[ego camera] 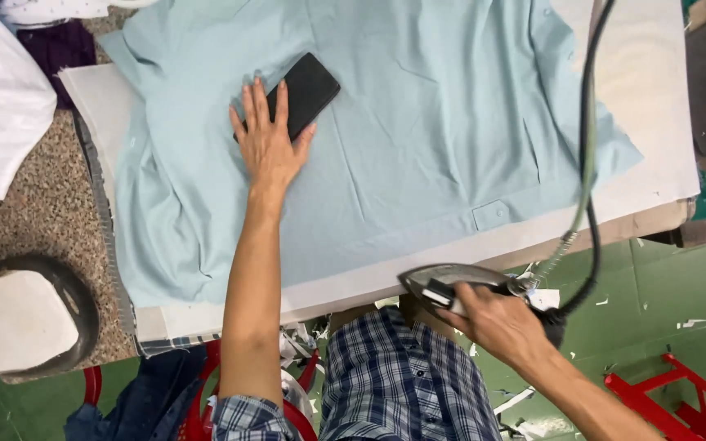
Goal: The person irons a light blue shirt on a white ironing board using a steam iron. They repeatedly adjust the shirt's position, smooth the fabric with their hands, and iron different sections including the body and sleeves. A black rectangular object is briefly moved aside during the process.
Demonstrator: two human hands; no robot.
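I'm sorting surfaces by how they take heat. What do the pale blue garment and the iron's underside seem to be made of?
Pale blue garment: thin woven cloth, probably cotton or a blend; matte, with soft creases. Iron, gripped by the right hand: its soleplate looks like bare metal, grey and glossy.

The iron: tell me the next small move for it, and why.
Probably bring the iron from the board's near edge onto the light blue shirt. The right hand holds it off the fabric, while the left hand presses the shirt flat beside a black phone.
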